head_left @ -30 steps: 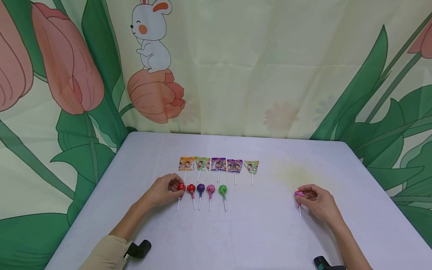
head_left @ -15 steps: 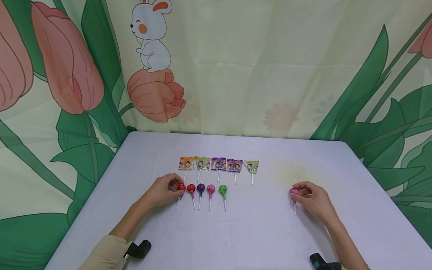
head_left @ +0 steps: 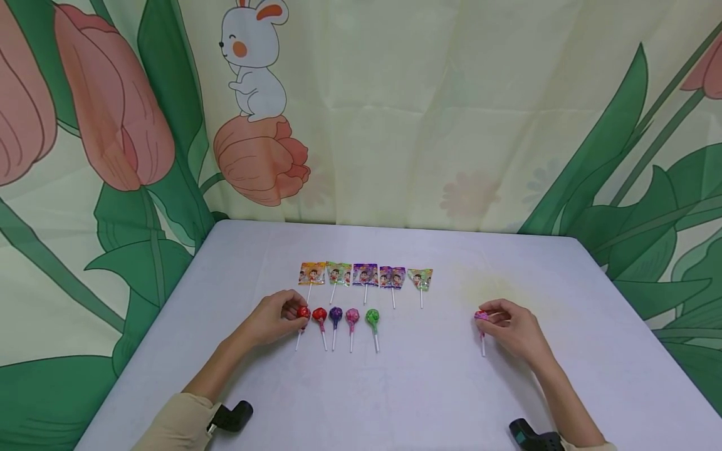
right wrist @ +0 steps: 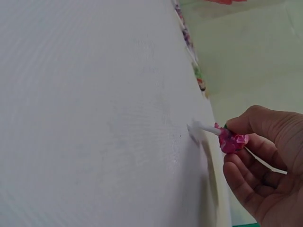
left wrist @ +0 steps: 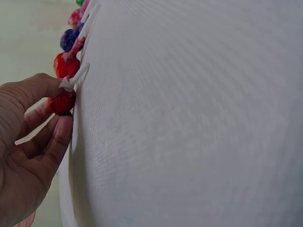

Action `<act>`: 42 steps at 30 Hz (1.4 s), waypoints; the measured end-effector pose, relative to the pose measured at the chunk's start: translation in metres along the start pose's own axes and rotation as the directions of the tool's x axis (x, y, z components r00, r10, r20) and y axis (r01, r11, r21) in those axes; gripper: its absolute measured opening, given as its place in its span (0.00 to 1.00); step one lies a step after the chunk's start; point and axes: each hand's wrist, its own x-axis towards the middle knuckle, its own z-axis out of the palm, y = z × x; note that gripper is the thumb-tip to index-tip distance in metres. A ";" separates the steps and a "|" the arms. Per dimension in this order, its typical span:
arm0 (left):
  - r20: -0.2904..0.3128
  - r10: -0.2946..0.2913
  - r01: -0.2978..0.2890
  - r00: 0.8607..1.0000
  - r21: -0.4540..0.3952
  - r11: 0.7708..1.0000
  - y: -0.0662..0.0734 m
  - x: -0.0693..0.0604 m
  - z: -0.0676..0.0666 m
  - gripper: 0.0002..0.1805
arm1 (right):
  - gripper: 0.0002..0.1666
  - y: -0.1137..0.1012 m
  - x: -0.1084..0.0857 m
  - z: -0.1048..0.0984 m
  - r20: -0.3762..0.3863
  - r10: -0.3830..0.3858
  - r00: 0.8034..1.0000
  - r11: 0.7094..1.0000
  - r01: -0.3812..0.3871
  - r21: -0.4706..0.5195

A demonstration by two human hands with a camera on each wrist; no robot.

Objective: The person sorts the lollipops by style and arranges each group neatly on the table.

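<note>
My left hand pinches a red lollipop between thumb and fingers at the left end of the front row. Beside it, in a row, lie another red lollipop, a dark purple lollipop, a pink lollipop and a green lollipop, all with white sticks toward me. Well to the right, my right hand holds a pink lollipop by its wrapped head. Its white stick points toward me.
Behind the front row lies a second row of flat-wrapped lollipops: an orange packet, a green packet, two purple ones and a light green packet. The white-covered table ends at a printed curtain.
My right hand has moved left across the table, carrying the pink lollipop closer to the front row. The left hand has stayed at the red lollipop.
</note>
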 end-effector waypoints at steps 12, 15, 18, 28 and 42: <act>0.000 -0.006 0.006 1.000 0.002 1.000 0.002 0.000 0.000 0.13 | 0.20 -0.013 0.009 0.010 0.012 -0.032 0.999 0.999 0.032 0.023; -0.004 -0.002 0.002 1.000 -0.001 1.000 0.002 0.000 0.000 0.13 | 0.20 -0.016 0.011 0.014 0.016 -0.039 0.999 0.999 0.038 0.021; -0.003 -0.002 0.002 1.000 0.001 1.000 0.001 0.000 0.000 0.13 | 0.19 -0.019 0.013 0.017 0.022 -0.047 0.999 0.999 0.046 0.021; -0.001 0.004 -0.004 1.000 0.003 1.000 0.002 -0.001 0.000 0.13 | 0.20 -0.033 0.016 0.028 0.040 -0.065 0.997 0.997 0.063 0.051; -0.006 -0.012 0.012 1.000 -0.001 1.000 0.002 -0.001 0.001 0.14 | 0.17 -0.048 0.020 0.049 0.080 -0.092 0.993 0.993 0.086 0.075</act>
